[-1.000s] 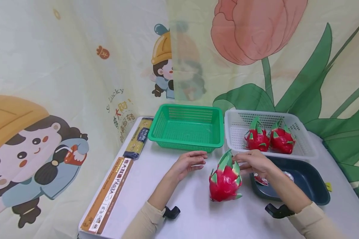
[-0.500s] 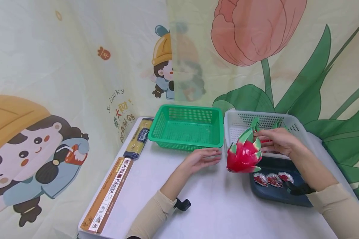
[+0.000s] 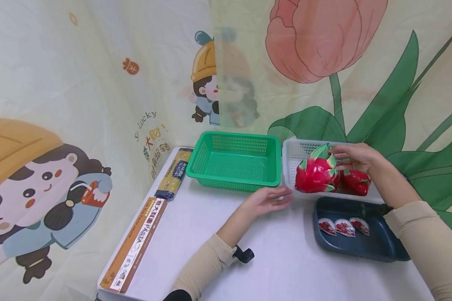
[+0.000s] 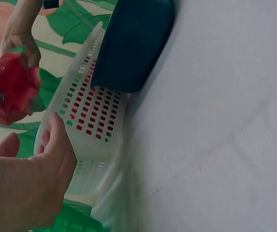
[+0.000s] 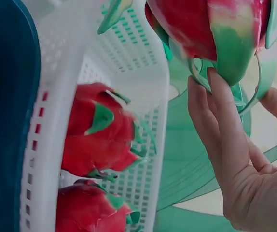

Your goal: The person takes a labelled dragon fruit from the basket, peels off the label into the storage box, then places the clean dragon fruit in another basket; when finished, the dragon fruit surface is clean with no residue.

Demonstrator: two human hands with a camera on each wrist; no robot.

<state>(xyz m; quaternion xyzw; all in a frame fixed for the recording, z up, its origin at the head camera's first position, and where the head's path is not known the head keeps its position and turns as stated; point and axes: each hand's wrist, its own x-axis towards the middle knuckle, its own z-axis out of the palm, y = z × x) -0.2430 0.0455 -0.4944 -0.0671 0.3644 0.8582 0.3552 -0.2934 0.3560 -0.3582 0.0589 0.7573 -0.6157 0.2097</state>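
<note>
A red dragon fruit with green scales (image 3: 314, 174) hangs over the left part of the white basket (image 3: 286, 155). My right hand (image 3: 355, 156) pinches its green leafy top between thumb and fingers, as the right wrist view shows the fingertips (image 5: 218, 79) at the leaves. Two other dragon fruits lie inside the basket; one (image 3: 355, 182) shows at the right, the other is mostly hidden behind the held one in the head view. My left hand (image 3: 267, 201) holds nothing. Its fingers are loosely extended in front of the gap between the white and green baskets.
A green basket (image 3: 233, 184) stands left of the white one. In front of the white basket is a dark blue tray (image 3: 380, 251) holding three dragon-fruit picture pieces (image 3: 345, 228). A pasta packet (image 3: 174, 174) and a long pasta box (image 3: 133, 246) lie along the left table edge.
My right hand has carried the dragon fruit from the table's middle up and right to over the white basket. My left hand has followed a short way to the right and back.
</note>
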